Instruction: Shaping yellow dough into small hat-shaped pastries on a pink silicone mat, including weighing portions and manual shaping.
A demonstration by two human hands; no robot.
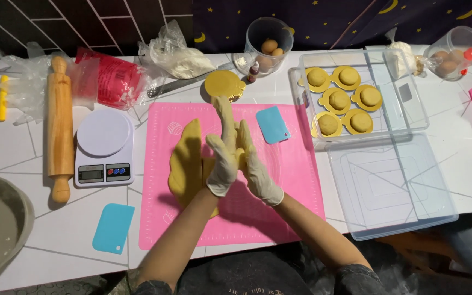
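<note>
While palms press, dough strip [226, 123] points away.

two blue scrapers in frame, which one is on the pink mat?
The blue scraper at the mat's upper right, beside the gloved right hand, lies on the pink mat. The other scraper lies off it, on the white table below the scale.

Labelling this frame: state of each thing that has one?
Left hand: gloved, pressed on dough piece.
Right hand: gloved, pressed on the same piece.
Dough piece: upright between the palms.
Dough slab: flat on pink mat.
Scale: nothing on it.
Box: open, six dough balls on gold discs.
Lid: off, beside box.
Rolling pin: lying unused.
</note>
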